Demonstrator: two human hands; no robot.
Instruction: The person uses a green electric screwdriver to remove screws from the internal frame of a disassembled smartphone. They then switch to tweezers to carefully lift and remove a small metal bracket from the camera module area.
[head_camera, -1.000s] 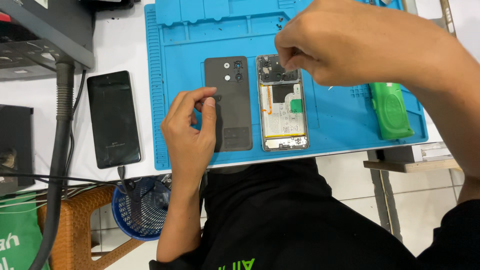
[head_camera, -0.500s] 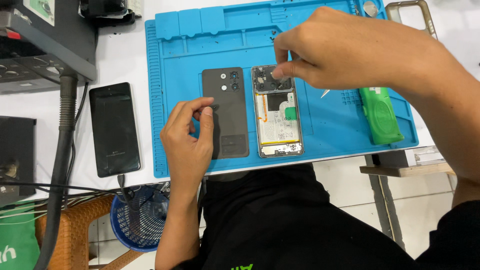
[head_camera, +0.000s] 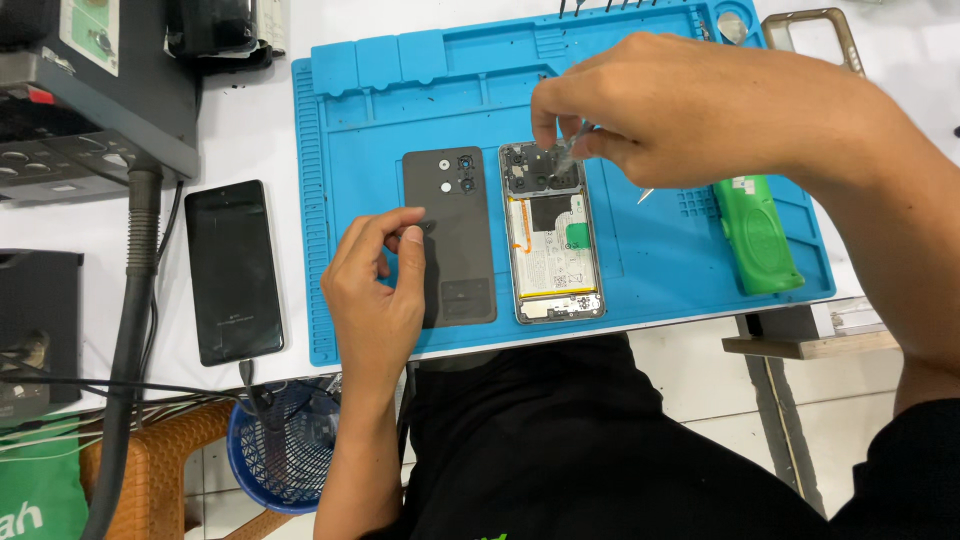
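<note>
An opened phone (head_camera: 553, 262) lies face down on the blue work mat (head_camera: 640, 260), its battery and camera area exposed. My right hand (head_camera: 690, 105) is pinched on thin metal tweezers (head_camera: 566, 153), whose tip sits at the phone's camera end. A dark grey back cover (head_camera: 455, 215) lies just left of the phone. My left hand (head_camera: 375, 290) rests at that cover's left edge. Its fingers are loosely curled, its index fingertip is on the cover, and I see nothing in it.
A black phone (head_camera: 233, 270) lies screen up on the white table left of the mat. A green tool (head_camera: 757, 233) sits on the mat's right side. Grey equipment (head_camera: 90, 90) and a thick hose (head_camera: 130, 330) stand at the left. A blue basket (head_camera: 280, 440) is below the table edge.
My left index finger has curled back toward the thumb at the cover's edge. My right hand stays over the phone's camera end with the tweezers.
</note>
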